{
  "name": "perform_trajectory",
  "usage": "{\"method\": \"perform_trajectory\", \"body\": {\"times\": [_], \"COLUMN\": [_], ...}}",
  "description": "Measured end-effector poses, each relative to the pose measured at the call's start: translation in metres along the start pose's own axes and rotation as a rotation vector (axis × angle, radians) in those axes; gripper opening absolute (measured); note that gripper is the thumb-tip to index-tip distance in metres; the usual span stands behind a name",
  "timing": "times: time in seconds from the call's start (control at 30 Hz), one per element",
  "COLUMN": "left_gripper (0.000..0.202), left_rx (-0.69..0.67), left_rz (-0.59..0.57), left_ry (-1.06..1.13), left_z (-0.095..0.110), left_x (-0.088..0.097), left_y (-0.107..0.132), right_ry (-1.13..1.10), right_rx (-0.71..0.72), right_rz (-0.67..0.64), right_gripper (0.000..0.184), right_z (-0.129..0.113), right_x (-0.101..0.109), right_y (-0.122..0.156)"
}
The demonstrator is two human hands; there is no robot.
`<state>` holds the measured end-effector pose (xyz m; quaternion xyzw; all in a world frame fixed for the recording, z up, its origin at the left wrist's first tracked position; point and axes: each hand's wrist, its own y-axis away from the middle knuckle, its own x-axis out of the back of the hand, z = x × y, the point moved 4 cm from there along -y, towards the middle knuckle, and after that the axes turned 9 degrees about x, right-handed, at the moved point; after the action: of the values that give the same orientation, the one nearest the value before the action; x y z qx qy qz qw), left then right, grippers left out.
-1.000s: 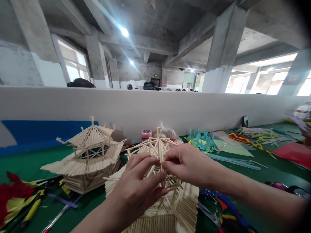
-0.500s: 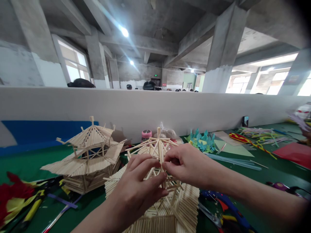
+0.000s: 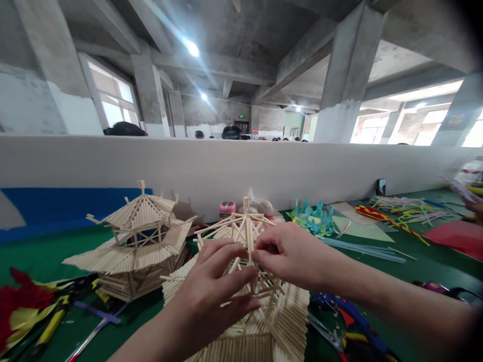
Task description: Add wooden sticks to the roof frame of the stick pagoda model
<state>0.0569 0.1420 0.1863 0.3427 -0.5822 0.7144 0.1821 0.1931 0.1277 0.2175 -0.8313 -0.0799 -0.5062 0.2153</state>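
Observation:
A model pagoda of pale wooden sticks [image 3: 279, 322] stands in front of me, its upper roof an open frame of sticks meeting at a short upright peak. My right hand [image 3: 289, 251] reaches in from the right, thumb and forefinger pinched on a wooden stick [image 3: 249, 236] that slopes down the near side of the roof frame. My left hand [image 3: 211, 286] is against the same side, with forefinger and thumb around the stick's lower part. The left fingertips partly cover the frame. To the left stands a second stick pagoda [image 3: 139, 251] with filled-in roofs.
A white partition [image 3: 226, 163] runs behind the green table. Scissors [image 3: 324, 329] and a blue-handled tool [image 3: 358, 322] lie at right, near teal paper leaves [image 3: 313, 218], paper strips [image 3: 407, 208] and red paper [image 3: 458, 239]. A yellow cutter [image 3: 53, 322] lies at left. Another person's hand [image 3: 474, 205] shows far right.
Both my hands stay at the roof frame with barely any movement. At the far right, the other person's hand and the purple strips have shifted.

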Motion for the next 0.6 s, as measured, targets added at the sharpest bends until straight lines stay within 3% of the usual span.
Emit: {"method": "perform_trajectory", "body": {"times": [0.6], "left_gripper": [0.020], "left_rx": [0.026], "left_rz": [-0.029], "left_ry": [0.036], "left_z": [-0.0003], "left_x": [-0.0005], "left_y": [-0.0027], "right_ry": [0.071], "right_rx": [0.000], "right_rz": [0.014], "right_gripper": [0.017], "right_z": [-0.0030], "right_x": [0.0011], "right_y": [0.0020]}}
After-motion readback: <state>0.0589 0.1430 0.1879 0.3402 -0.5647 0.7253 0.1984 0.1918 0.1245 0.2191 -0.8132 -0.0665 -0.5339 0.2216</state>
